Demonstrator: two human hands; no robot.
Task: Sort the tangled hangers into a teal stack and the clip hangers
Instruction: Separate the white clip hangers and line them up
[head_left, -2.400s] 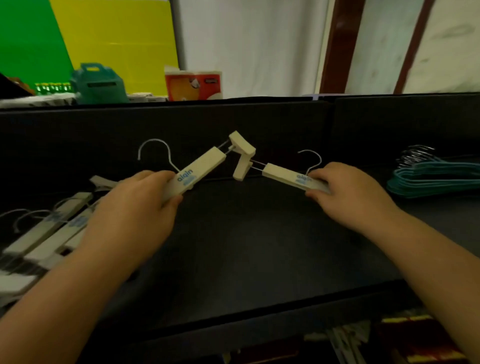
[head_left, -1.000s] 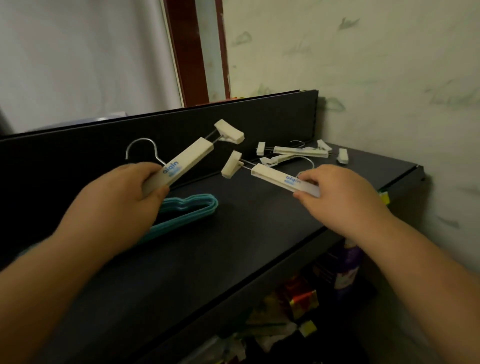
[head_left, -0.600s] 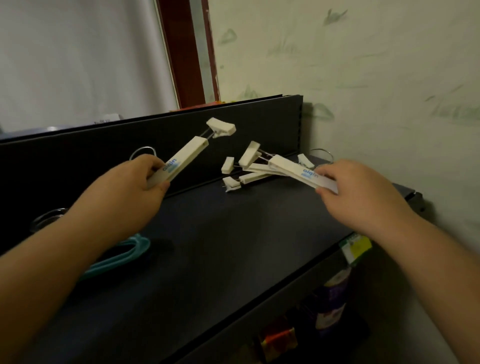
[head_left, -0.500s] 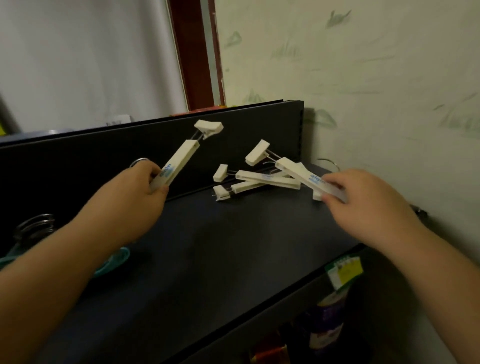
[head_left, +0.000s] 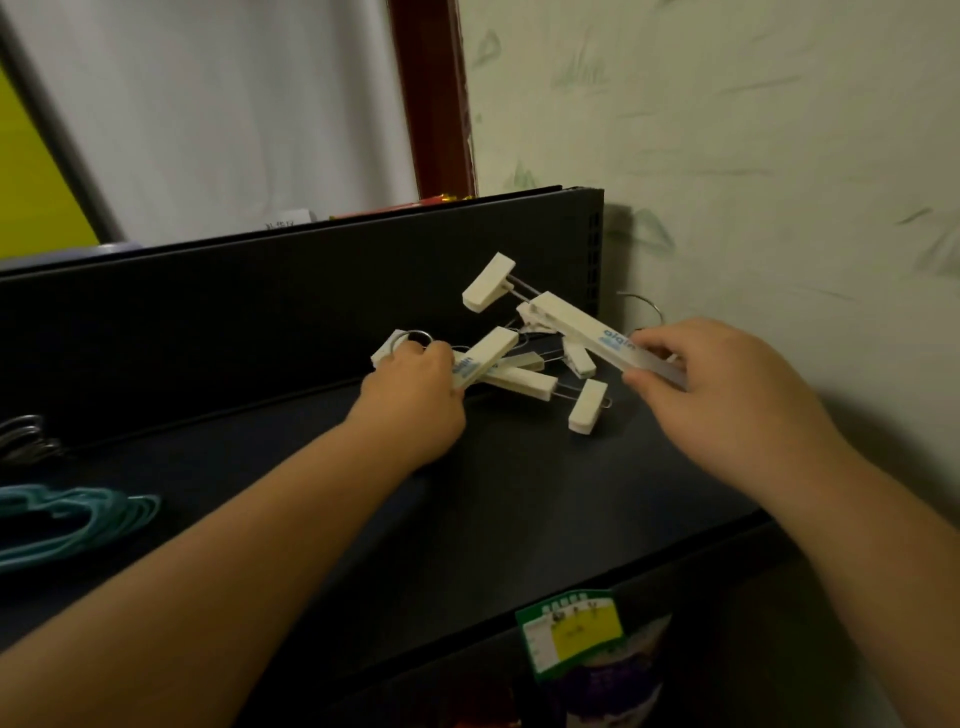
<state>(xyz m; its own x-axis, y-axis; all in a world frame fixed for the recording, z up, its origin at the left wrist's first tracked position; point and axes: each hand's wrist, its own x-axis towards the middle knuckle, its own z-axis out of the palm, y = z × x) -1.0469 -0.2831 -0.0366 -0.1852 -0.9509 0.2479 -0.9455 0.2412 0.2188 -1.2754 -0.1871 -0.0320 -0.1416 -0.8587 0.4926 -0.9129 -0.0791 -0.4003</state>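
The left hand (head_left: 413, 395) is curled around the body of one cream clip hanger (head_left: 483, 358), low over the dark shelf (head_left: 519, 499), so that the hanger's free end lies in among the small pile of clip hangers (head_left: 524, 382) just beyond its knuckles. A wire hook (head_left: 413, 336) pokes up above the fingers, which suggests the grip is at the hook end, leaving the clip end free to be laid down.

The right hand (head_left: 727, 400) pinches a second clip hanger (head_left: 587, 332) by its near end, thumb under and fingers on top. The hanger tilts up and away from the hand, with its far clip (head_left: 488, 282) raised above the pile. Holding it high like this probably keeps its clips and wire from snagging the ones already lying there while the left one is set down first.

The two hands are well apart, each clamped on its own hanger, with the pile between them and slightly farther away. That pile sits against the back panel (head_left: 311, 291) near the wall, a sensible corner for collecting the clip type.

The teal hangers (head_left: 78, 519) lie stacked far to the left of the left forearm, well clear of the cream ones, so the two kinds stay separate. A price label (head_left: 569, 631) hangs below the shelf edge, under the right forearm.
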